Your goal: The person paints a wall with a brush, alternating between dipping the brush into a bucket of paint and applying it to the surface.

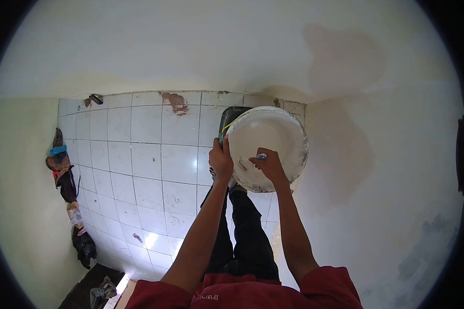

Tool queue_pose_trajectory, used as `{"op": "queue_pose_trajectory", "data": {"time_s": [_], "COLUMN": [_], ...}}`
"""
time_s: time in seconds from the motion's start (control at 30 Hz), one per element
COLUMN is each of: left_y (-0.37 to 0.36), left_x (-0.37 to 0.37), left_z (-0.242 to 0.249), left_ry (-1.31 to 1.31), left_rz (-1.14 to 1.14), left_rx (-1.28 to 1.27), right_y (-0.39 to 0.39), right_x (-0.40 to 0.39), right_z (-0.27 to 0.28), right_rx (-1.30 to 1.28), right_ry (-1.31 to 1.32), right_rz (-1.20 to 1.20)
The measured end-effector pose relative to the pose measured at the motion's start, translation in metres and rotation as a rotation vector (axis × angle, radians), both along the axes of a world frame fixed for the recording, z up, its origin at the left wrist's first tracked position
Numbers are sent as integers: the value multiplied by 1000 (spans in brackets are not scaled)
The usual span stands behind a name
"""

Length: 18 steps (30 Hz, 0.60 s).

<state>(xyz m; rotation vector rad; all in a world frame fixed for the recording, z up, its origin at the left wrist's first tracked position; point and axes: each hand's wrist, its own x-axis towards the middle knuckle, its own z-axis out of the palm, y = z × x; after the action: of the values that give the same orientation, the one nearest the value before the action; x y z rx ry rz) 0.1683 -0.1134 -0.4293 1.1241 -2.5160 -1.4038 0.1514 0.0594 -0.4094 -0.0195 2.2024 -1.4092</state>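
A white plastic bucket [303,135], its rim smeared with dried material, is in front of me with a pale, creamy substance inside. My left hand [221,162] grips the bucket's left rim, thumb up along the edge. Over the bucket's opening, my right hand [269,166] is closed round a tool with a blue-and-white handle end [261,156]. The tool's working end is mostly hidden; I cannot tell its kind. A dark mark shows on the pale surface just left of my right fingers.
Behind the bucket is a black container [234,112], partly covered. White floor tiles [147,159] stretch left, with a small dark object [95,99] by the far wall. Dark cloth items [66,185] and a black bag [84,246] lie along the left wall. Damp patches mark the right wall [340,149].
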Motion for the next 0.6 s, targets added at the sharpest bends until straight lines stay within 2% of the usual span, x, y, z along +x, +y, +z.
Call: {"op": "queue_pose_trajectory", "data": {"time_s": [0.1, 0.17, 0.37, 0.6], "left_y": [0, -1, 0, 0], "left_x": [0, 1, 1, 1], "left_z": [-2, -5, -5, -6], "left_ry": [13, 30, 19, 43], "left_rz": [-7, -8, -18, -1], "left_rx": [-5, -17, -43, -29], "right_y": [-1, 2, 7, 3], "right_x": [0, 2, 22, 43], "right_z": [6, 10, 18, 12], "right_rx": [18, -233, -254, -293], "right_ry": [-85, -210, 3, -63], "right_rz": [-108, -427, -481, -700]}}
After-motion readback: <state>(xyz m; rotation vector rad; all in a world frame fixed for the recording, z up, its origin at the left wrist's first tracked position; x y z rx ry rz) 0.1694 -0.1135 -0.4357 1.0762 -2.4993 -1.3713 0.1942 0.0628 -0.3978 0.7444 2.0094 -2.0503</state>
